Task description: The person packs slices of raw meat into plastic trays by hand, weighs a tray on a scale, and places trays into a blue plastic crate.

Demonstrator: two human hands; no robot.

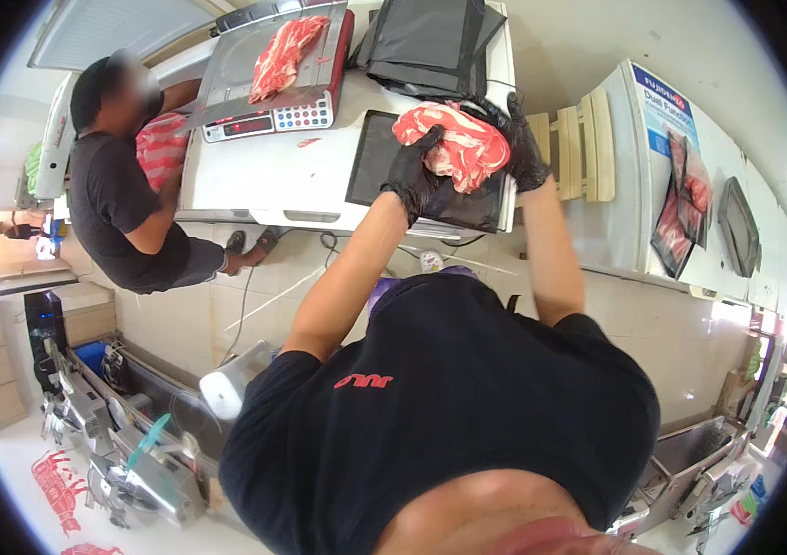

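Note:
A bunch of thinly sliced marbled raw meat is held between my two black-gloved hands. My left hand grips its near left side, thumb on top of the meat. My right hand supports its right side; some of those fingers are hidden behind the meat. Beneath it, a flat black tray or bag lies on the white worktop's near right corner. More sliced meat rests on the metal plate of a digital scale, up and to the left. A small scrap of meat lies on the worktop.
Black plastic bags are stacked behind the meat. At the left stands a co-worker near red-and-white striped packs. To the right are a slatted wooden chair and a white freezer bearing packed meat and a black tray.

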